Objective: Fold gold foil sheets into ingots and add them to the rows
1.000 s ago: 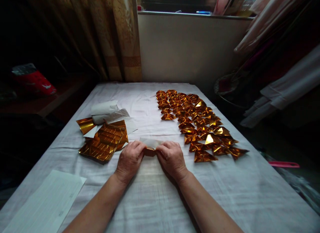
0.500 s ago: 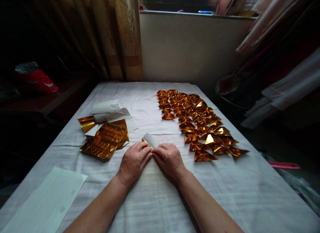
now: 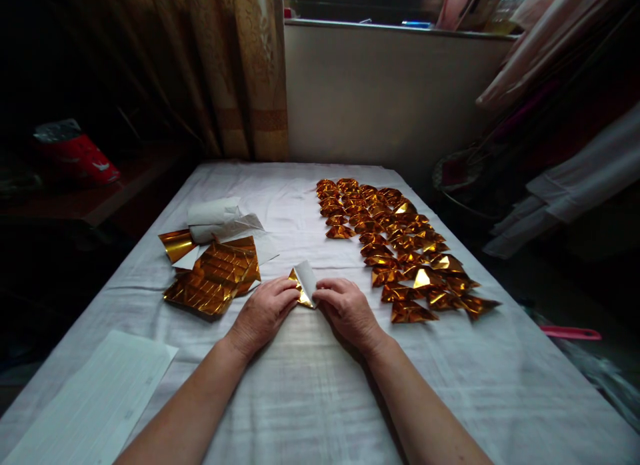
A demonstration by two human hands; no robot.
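Foil sheet upright, tilted left

Paper piece I see pinched: gold foil, white back
Folded pieces: shiny gold-orange
Sheet stack: gold, ribbed diagonal lines
Tablecloth: white
Curtain: tan, floral pattern

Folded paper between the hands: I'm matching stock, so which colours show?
Shiny gold foil with a white back, head view.
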